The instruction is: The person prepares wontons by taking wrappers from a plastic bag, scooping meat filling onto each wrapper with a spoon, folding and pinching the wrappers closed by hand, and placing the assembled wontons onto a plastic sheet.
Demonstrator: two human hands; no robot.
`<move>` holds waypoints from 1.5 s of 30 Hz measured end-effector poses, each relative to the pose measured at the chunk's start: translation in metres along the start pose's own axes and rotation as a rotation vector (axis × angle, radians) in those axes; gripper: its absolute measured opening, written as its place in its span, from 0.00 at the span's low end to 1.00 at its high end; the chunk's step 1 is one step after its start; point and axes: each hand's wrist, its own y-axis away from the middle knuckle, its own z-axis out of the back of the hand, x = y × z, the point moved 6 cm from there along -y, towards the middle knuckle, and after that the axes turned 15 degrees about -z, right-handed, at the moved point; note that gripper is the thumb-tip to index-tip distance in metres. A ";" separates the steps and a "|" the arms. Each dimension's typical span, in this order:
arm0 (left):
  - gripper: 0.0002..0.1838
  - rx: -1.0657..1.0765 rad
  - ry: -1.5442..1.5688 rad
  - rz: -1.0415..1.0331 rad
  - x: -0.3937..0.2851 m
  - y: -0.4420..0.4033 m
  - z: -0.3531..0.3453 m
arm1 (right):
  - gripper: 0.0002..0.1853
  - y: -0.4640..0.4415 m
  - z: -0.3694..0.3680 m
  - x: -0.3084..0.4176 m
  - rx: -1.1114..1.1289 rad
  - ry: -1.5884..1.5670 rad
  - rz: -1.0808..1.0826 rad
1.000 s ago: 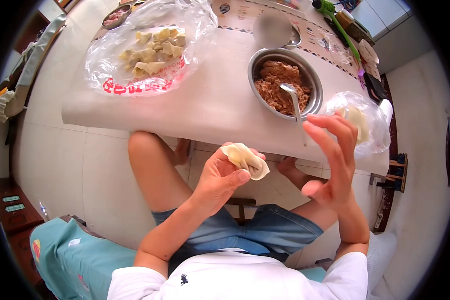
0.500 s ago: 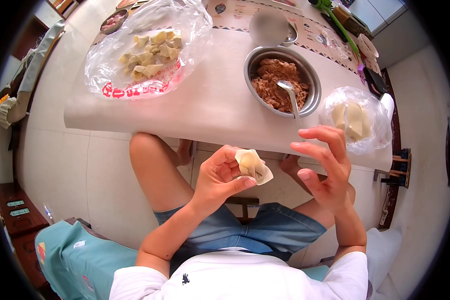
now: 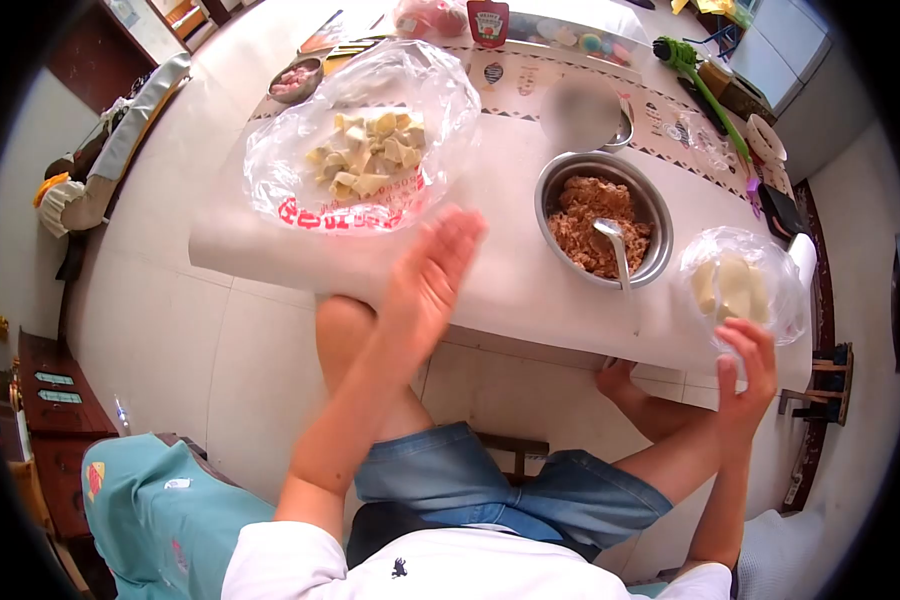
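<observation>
Dumplings (image 3: pixel 400 155) heaped in or on clear crinkly big bag (image 3: pixel 275 170), left side of desk (image 3: pixel 505 250); pale, lumpy, folded. Probably light, soft, easy to squash, so best pinched gently at folded edge. Wrappers (image 3: pixel 742 290) in small bag (image 3: pixel 788 300), right end: flat, thin, likely floppy, maybe sticky; lift by corner. Left hand (image 3: pixel 440 262) blurred beside big bag, fingers straight, can't tell if holding anything. Right hand (image 3: pixel 754 375) loosely curled by small bag, thumb apart, nothing seen in grip, contact unclear. Shiny metal bowl (image 3: pixel 544 215) of clumpy brown filling (image 3: pixel 588 215), smooth spoon (image 3: pixel 619 256) resting in it.
</observation>
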 end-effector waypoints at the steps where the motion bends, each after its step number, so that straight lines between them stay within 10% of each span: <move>1: 0.21 0.007 -0.042 0.082 0.017 0.017 0.000 | 0.10 -0.007 0.005 -0.015 -0.041 0.073 -0.024; 27: 0.20 0.232 -0.156 0.378 0.086 0.100 -0.009 | 0.07 -0.075 -0.019 -0.134 0.233 0.218 -0.225; 36: 0.19 0.259 -0.129 0.419 0.093 0.107 -0.011 | 0.09 -0.079 -0.015 -0.191 0.356 -0.510 -0.769; 45: 0.18 0.327 -0.157 0.534 0.114 0.122 -0.028 | 0.15 -0.119 -0.012 -0.154 0.033 -0.136 -0.274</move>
